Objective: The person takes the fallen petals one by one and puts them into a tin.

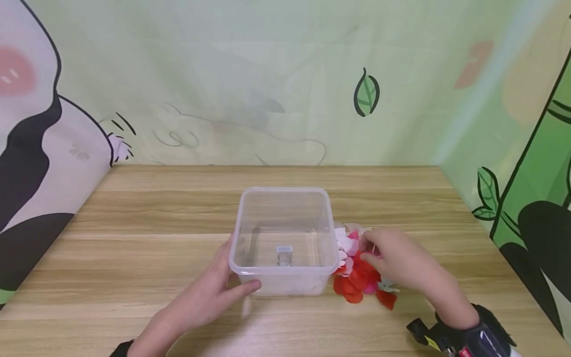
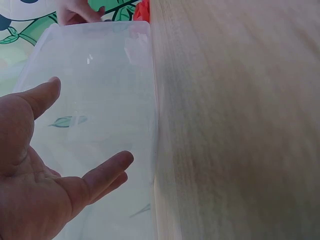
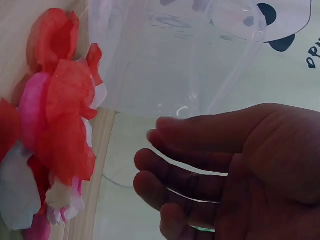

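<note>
A clear plastic container [image 1: 285, 282] without a lid stands on the table. My left hand [image 1: 214, 292] lies along its left side, thumb toward the front wall. The left wrist view shows that hand [image 2: 45, 165] with its thumb and fingers spread apart beside the clear wall. Right of the container lies a pile of fabric-like flower petals [image 1: 354, 277] in red, pink and white, with a pale grey-green piece [image 1: 387, 285]. Over the pile's right side hovers my right hand [image 1: 399, 255]. In the right wrist view its fingers [image 3: 165, 175] are loosely bent, with nothing between them.
The wood-grain table [image 1: 169, 208] runs back to a printed cloth backdrop [image 1: 267, 89] with leaves and panda shapes. A small rectangular shape [image 1: 284, 255] shows on the container's floor. A black strapped device [image 1: 473, 332] sits on the right wrist.
</note>
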`<action>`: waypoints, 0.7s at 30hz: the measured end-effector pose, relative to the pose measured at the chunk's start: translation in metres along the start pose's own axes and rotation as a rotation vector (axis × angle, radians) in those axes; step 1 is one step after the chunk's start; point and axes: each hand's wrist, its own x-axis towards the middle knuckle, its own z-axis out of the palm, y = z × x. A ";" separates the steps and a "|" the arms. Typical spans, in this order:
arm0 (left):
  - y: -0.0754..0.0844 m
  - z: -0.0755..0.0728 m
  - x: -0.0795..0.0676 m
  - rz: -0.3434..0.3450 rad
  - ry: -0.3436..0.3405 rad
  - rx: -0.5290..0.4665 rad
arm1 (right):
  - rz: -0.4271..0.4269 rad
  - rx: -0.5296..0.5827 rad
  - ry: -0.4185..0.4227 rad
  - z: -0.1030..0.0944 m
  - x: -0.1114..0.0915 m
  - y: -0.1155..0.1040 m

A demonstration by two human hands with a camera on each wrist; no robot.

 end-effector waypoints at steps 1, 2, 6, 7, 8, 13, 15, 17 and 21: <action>0.000 0.000 0.000 0.001 0.002 0.010 | 0.004 -0.013 -0.022 0.001 0.000 0.001; 0.000 0.000 0.000 0.004 0.001 0.010 | 0.012 -0.024 -0.041 0.002 0.000 0.002; 0.000 0.000 -0.001 0.015 -0.002 0.006 | 0.039 -0.057 -0.083 0.006 0.000 0.005; 0.000 0.001 -0.001 0.017 -0.003 0.002 | 0.041 -0.065 -0.089 0.007 0.000 0.006; 0.000 0.001 -0.001 0.018 -0.006 -0.004 | 0.044 -0.075 -0.094 0.008 0.001 0.007; 0.001 0.001 -0.001 0.016 -0.012 -0.026 | 0.081 -0.127 -0.123 0.013 0.004 0.012; 0.001 0.001 -0.001 0.018 -0.016 -0.038 | 0.098 -0.137 -0.135 0.015 0.004 0.013; 0.001 0.001 -0.001 0.018 -0.017 -0.042 | 0.109 -0.139 -0.145 0.018 0.005 0.014; 0.001 0.001 -0.001 0.021 -0.013 -0.028 | 0.117 -0.135 -0.149 0.021 0.006 0.016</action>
